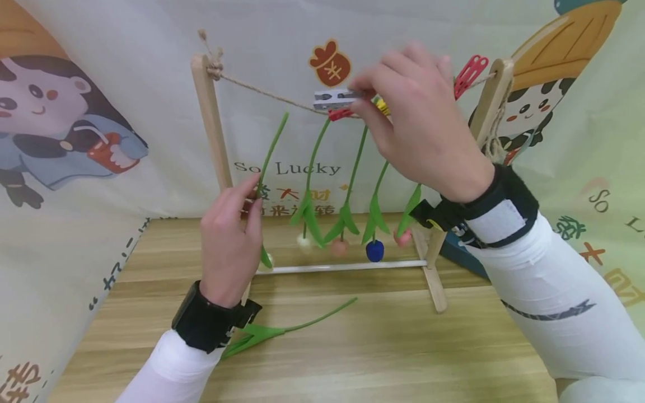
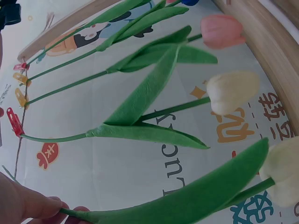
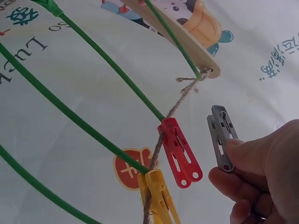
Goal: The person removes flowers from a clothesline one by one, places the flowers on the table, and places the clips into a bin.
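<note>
My left hand (image 1: pixel 229 240) pinches the green stem (image 1: pixel 274 143) of a white artificial tulip (image 2: pixel 285 172), which hangs bloom down at the frame's left side. Its stem end stands near the twine (image 1: pixel 267 94). Between thumb and fingers, my right hand (image 1: pixel 423 117) holds a grey clothespin (image 3: pixel 222 135) just off the twine. Beside it, a red clothespin (image 3: pixel 180 151) and a yellow clothespin (image 3: pixel 161 200) grip other stems on the line. A white tulip (image 1: pixel 304 242), a blue tulip (image 1: pixel 375 251) and pink tulips (image 1: pixel 340 247) hang there upside down.
A wooden post (image 1: pixel 210 123) and another wooden post (image 1: pixel 491 106) carry the twine, with a white bar (image 1: pixel 342 267) low between them. One more green stem with leaves (image 1: pixel 312 322) lies on the table (image 1: pixel 403 347), partly behind my left wrist. A printed cloth (image 1: pixel 272 33) hangs behind.
</note>
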The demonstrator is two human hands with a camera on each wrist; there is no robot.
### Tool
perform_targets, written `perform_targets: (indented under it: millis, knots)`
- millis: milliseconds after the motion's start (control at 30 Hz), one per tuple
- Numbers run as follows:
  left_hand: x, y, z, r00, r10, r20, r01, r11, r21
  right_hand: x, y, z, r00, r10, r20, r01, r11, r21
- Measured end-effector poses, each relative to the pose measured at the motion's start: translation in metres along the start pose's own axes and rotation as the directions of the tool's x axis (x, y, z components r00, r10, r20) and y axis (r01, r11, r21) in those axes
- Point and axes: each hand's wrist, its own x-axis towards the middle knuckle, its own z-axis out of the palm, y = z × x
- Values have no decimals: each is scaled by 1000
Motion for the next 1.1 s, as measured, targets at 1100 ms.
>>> perform_targets:
  millis: [1100]
  knots:
    - [-77, 3, -37, 981, 128, 148, -160, 959, 232, -196, 69, -9, 923, 360, -134, -346, 931, 114]
